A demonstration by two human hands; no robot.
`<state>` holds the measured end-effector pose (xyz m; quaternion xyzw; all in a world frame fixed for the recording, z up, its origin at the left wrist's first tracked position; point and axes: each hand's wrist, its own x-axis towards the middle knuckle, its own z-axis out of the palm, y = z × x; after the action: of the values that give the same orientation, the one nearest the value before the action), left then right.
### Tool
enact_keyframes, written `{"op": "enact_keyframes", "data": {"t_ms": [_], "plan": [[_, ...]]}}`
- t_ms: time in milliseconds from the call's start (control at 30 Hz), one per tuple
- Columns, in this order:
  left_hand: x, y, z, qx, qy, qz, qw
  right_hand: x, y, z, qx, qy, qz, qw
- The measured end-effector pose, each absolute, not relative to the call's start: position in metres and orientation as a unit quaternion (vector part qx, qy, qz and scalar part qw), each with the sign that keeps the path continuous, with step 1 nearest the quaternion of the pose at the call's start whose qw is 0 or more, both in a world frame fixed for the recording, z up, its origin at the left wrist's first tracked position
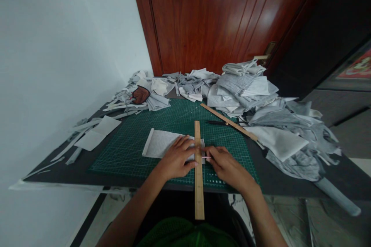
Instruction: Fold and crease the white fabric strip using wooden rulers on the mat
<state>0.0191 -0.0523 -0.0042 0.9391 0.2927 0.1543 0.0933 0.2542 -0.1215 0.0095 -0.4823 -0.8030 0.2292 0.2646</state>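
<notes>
A strip of pale grey fabric (164, 142) lies on the green cutting mat (127, 148), its left end folded or rolled over. Across its right end runs a wooden ruler (199, 193), which sticks out past the table's front edge. My left hand (177, 157) rests flat with fingers spread on the fabric, fingertips and thumb against the ruler's left side. Close to the ruler's right side, my right hand (224, 164) pinches a thin pink pen (206, 157), its tip pointing left at the ruler. The fingers partly cover the pen.
Scissors (216, 122) with dark blades lie under a second wooden ruler (226, 119). Heaps of grey and white fabric (243, 88) line the table's back and right. At left are fabric strips, a pale piece (98, 133) and a brown item (141, 95). Beyond stands a wooden door (197, 19).
</notes>
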Motion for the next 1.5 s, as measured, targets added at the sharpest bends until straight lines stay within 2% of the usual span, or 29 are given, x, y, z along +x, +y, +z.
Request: {"op": "enact_keyframes", "data": {"t_ms": [267,467,833,1033,1300,1500], "plan": [[0.019,-0.053,-0.011,0.938,0.299,0.153,0.085,0.248,-0.123,0.002,-0.496,-0.834,0.127,0.205],[0.020,-0.051,-0.013,0.939,0.295,0.148,0.093,0.247,-0.118,-0.004,-0.526,-0.819,0.129,0.189],[0.021,-0.051,-0.013,0.937,0.314,0.114,0.099,0.252,-0.113,-0.001,-0.515,-0.806,0.142,0.256],[0.022,-0.051,-0.011,0.936,0.314,0.124,0.104,0.254,-0.108,-0.009,-0.520,-0.801,0.177,0.237],[0.024,-0.048,-0.014,0.932,0.310,0.150,0.111,0.260,-0.107,-0.013,-0.515,-0.792,0.187,0.269],[0.024,-0.047,-0.013,0.934,0.315,0.125,0.111,0.263,-0.107,-0.013,-0.508,-0.792,0.203,0.271]]}}
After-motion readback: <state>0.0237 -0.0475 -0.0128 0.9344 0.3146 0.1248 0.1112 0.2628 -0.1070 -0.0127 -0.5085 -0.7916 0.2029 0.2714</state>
